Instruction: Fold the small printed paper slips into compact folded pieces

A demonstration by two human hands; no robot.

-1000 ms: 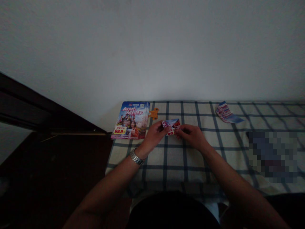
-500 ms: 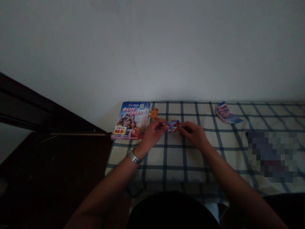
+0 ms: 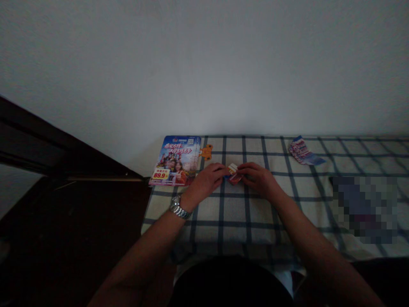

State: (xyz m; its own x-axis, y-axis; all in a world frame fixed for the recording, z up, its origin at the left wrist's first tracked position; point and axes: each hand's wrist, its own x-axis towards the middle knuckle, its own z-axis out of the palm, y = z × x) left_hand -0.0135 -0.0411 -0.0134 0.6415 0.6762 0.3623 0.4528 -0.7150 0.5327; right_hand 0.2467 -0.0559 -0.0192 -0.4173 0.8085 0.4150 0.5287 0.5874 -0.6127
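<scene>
Between my two hands is a small piece of folded printed paper (image 3: 234, 174), showing white, red and blue faces. My left hand (image 3: 211, 179) pinches its left side, with a metal-band watch (image 3: 180, 207) on the wrist. On the other side, the fingers of my right hand (image 3: 257, 179) grip the paper's right edge. Left of my hands lies a stack of printed flyers (image 3: 175, 162) with a large "89.9" on the top sheet. An orange bear-shaped figure (image 3: 206, 152) is beside the stack.
A checked cloth (image 3: 233, 232) covers the table, which meets a pale wall (image 3: 204, 68). Several folded paper pieces (image 3: 303, 152) lie overlapped at the back right. A pixelated dark object (image 3: 362, 209) rests at the right. Dark furniture (image 3: 57, 149) stands at the left.
The paper has turned over in my fingers, from a wider picture side to a smaller, more folded shape. Both hands have shifted slightly; the stack and the other pieces stay put.
</scene>
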